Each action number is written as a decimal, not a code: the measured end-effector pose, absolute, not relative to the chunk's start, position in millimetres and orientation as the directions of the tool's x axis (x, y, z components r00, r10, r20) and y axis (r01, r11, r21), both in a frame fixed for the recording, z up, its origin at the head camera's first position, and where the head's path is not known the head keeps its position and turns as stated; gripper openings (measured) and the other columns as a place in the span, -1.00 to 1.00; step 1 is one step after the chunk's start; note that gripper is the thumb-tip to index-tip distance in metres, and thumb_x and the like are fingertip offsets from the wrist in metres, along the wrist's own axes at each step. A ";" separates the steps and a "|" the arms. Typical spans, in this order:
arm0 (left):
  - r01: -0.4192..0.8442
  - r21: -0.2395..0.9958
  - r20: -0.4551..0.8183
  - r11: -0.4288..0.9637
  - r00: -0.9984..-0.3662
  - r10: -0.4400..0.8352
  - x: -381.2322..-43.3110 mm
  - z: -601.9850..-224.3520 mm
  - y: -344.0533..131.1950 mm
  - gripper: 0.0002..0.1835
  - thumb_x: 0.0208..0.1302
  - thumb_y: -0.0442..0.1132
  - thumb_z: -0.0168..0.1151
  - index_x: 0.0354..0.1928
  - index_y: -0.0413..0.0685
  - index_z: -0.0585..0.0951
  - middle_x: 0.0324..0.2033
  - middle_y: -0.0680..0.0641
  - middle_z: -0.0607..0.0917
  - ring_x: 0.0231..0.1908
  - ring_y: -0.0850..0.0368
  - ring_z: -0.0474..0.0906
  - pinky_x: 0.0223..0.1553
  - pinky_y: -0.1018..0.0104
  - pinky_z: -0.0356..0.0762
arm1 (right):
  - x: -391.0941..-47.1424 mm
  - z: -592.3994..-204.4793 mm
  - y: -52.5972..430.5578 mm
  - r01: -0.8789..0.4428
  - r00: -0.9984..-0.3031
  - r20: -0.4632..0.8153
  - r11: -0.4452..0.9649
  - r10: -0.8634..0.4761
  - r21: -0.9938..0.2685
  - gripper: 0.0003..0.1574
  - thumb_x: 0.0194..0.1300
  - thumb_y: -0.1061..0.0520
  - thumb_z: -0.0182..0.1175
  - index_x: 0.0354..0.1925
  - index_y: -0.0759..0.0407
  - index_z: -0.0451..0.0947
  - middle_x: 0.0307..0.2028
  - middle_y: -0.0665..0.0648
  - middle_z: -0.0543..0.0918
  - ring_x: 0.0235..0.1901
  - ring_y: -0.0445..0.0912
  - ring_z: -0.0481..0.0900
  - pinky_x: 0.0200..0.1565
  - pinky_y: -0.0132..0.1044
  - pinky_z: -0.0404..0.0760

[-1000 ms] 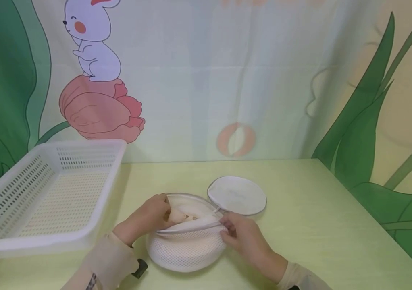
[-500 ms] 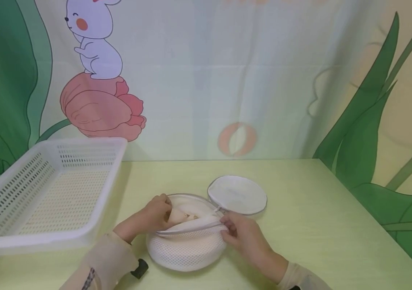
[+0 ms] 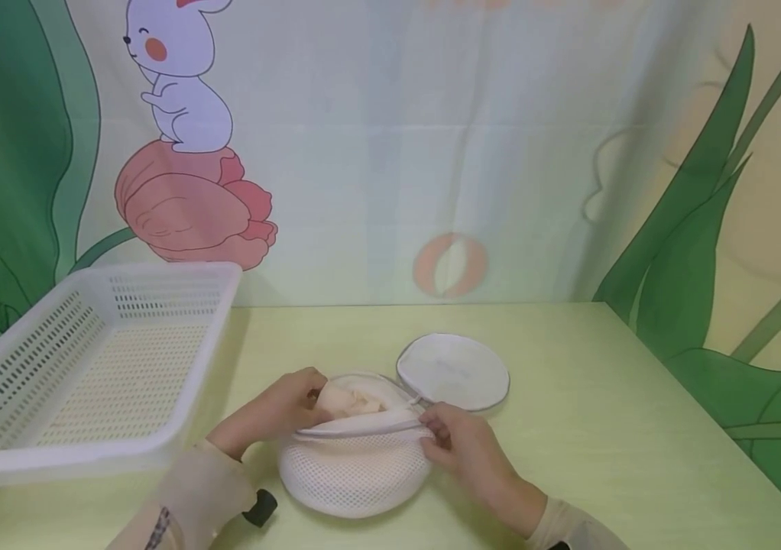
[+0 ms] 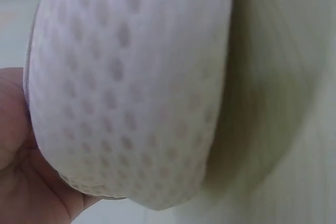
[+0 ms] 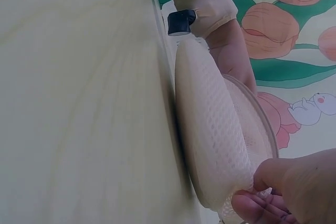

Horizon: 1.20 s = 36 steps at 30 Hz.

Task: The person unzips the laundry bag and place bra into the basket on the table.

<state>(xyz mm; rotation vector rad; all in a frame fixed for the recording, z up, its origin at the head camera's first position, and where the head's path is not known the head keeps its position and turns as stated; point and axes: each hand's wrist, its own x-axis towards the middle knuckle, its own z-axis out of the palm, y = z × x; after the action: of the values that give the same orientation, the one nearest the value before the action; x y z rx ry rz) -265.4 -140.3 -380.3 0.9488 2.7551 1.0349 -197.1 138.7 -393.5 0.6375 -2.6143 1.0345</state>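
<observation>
A round white mesh laundry bag (image 3: 356, 477) sits on the table with its top unzipped. Its circular lid (image 3: 454, 372) is folded back to the far right, flat on the table. Bunched beige cloth (image 3: 349, 399) shows inside the opening. My left hand (image 3: 287, 405) reaches in over the left rim, fingers curled at the cloth and pinching it; the fingertips are partly hidden. In the left wrist view, its palm (image 4: 31, 177) lies behind the mesh wall. My right hand (image 3: 462, 451) pinches the bag's right rim near the zipper between thumb and fingers, also visible in the right wrist view.
A large white plastic basket (image 3: 177, 428) with slotted walls stands on the left of the pale green table (image 3: 604, 428). Behind the table hangs a printed curtain (image 3: 335, 153) with a rabbit and flowers. A dark wrist camera (image 3: 261, 508) hangs under the left sleeve.
The left hand has shifted slightly and the beige cloth inside the bag has been bunched and raised. The right hand keeps its pinch on the rim.
</observation>
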 end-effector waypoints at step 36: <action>0.617 0.638 0.442 0.460 -0.783 0.437 -262.2 -368.9 -142.3 -0.81 0.23 -0.47 0.24 -0.25 -0.07 0.47 -0.33 -0.02 0.59 -0.28 0.13 0.51 -0.28 0.34 0.62 | -201.7 -387.2 147.0 -0.434 -0.900 0.348 0.610 -0.262 -0.663 -0.78 0.03 0.43 0.30 -0.28 0.31 0.58 -0.46 0.06 0.65 -0.47 -0.19 0.57 -0.40 -0.43 0.59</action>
<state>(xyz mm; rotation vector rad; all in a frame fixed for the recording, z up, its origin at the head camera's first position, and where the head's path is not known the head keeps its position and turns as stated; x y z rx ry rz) -262.2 -142.3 -368.9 1.0503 2.8630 1.4058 -201.7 147.0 -387.2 0.5751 -2.6195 1.1646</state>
